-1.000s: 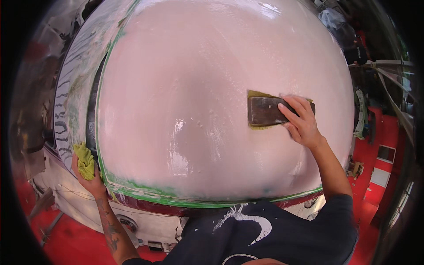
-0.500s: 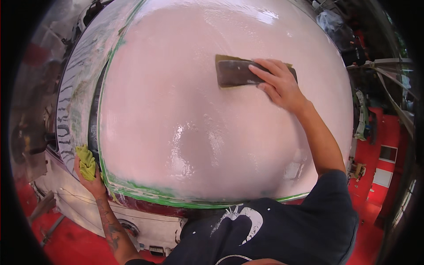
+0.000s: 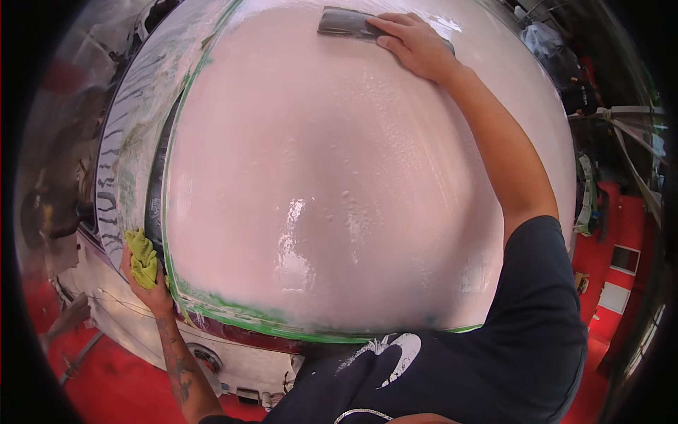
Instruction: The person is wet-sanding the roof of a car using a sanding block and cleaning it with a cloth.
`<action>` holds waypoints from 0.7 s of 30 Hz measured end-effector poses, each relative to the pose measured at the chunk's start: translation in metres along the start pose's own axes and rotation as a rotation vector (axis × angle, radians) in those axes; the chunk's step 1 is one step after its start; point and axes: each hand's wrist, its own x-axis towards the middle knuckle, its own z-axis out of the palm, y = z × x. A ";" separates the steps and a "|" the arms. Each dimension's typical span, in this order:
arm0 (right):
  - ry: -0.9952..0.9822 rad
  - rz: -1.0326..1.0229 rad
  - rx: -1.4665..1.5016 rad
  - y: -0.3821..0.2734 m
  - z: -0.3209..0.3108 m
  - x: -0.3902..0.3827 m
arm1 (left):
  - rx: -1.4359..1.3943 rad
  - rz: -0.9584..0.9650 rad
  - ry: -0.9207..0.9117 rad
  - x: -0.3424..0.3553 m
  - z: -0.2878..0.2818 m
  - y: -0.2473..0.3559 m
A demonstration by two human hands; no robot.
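Pale pinkish primer covers a large, wet car panel [image 3: 233,155], with water beads and shiny streaks on it. At its far side my right hand [image 3: 417,44] grips a long dark sanding block [image 3: 346,22], which lies flat against the surface. The arm is stretched far forward. By the panel's near left corner, my left hand [image 3: 150,288] holds a crumpled yellow-green cloth [image 3: 143,260]. That hand rests at the edge beside a dark gap, and part of its fingers is hidden by the cloth.
Green masking tape [image 3: 240,311] lines the panel's near and left edges. Left of it lies a masked, streaked windscreen area [image 3: 116,169]. The floor [image 3: 120,381] is red. Frames and a white square panel [image 3: 614,297] stand at the right.
My right hand has pushed the sanding block away from me, toward the panel's far side and slightly left. My left hand with the cloth has stayed nearly in place.
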 end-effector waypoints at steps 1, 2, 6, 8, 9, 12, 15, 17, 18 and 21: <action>0.007 -0.010 0.009 -0.002 0.003 0.005 | 0.011 0.000 0.010 -0.001 0.001 -0.001; 0.001 0.016 -0.008 -0.006 0.004 0.010 | 0.006 -0.002 0.010 -0.001 0.001 -0.005; -0.051 0.062 0.059 -0.049 -0.026 -0.059 | -0.037 -0.045 0.006 -0.003 -0.005 -0.009; -0.100 0.065 0.117 -0.078 -0.057 -0.130 | -0.024 -0.055 0.002 -0.007 -0.011 -0.009; -0.147 0.097 0.093 -0.097 -0.079 -0.166 | 0.014 -0.039 -0.011 -0.006 -0.016 -0.007; -0.194 0.254 0.019 -0.135 -0.115 -0.281 | 0.029 -0.036 -0.019 -0.005 -0.018 -0.013; -0.206 0.265 0.016 -0.130 -0.120 -0.290 | -0.011 -0.050 -0.029 -0.001 -0.012 -0.011; -0.179 0.186 0.059 -0.100 -0.108 -0.242 | -0.035 -0.061 -0.006 -0.004 -0.010 -0.011; -0.169 0.151 0.073 -0.080 -0.097 -0.211 | -0.032 -0.056 -0.009 -0.004 -0.009 -0.011; -0.073 0.079 0.071 -0.023 -0.051 -0.100 | 0.009 -0.033 -0.013 -0.002 -0.008 -0.004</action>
